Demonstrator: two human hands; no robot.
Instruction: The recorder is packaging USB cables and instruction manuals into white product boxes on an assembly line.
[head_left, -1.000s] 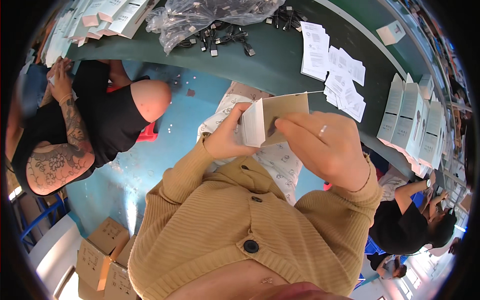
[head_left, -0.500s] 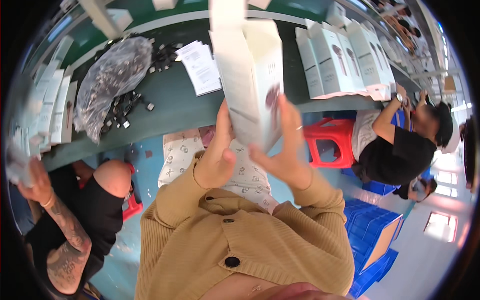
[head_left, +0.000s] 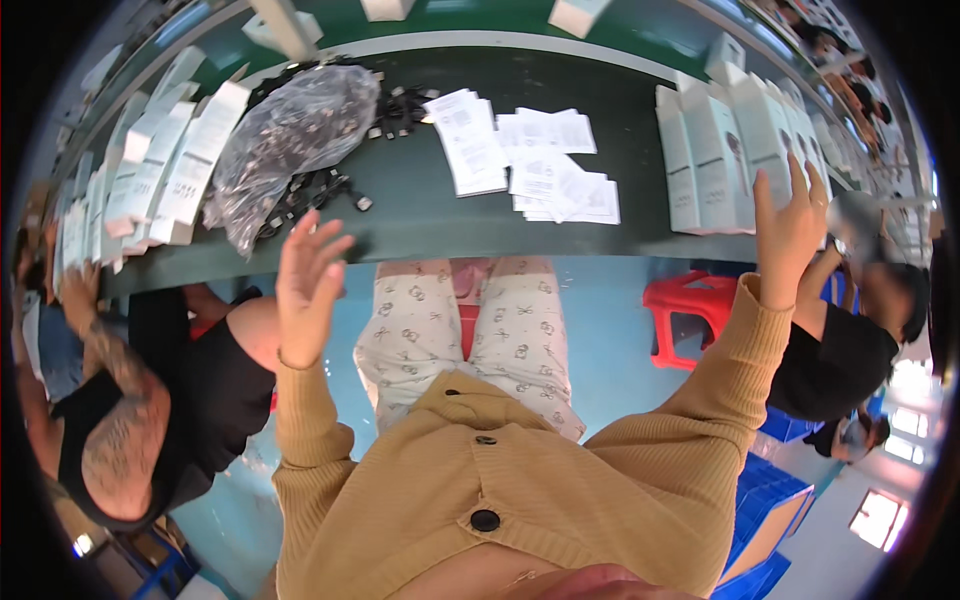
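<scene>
My left hand (head_left: 308,290) hangs open with fingers apart near the table's front edge, holding nothing. Closest to it are a clear plastic bag (head_left: 295,135) of dark small parts and some loose black cables (head_left: 318,195) with metal plugs. Raised at the right, my right hand (head_left: 790,235) has its fingers spread in front of a row of upright white cartons (head_left: 708,165). Whether it touches one of them, I cannot tell. Between the hands, farther back, lie a stack of printed paper leaflets (head_left: 468,145) and a looser scatter of paper slips (head_left: 560,180).
More white cartons (head_left: 195,165) lean together at the left end of the dark green table (head_left: 400,225). A person with a tattooed arm (head_left: 125,430) sits at my left; another in black (head_left: 840,360) at my right. A red stool (head_left: 690,305) and blue crates (head_left: 765,510) stand at the right.
The white carton between my hands has left them. My hands have parted, the left going left and the right going right to the carton row. Paper slips behind it now show.
</scene>
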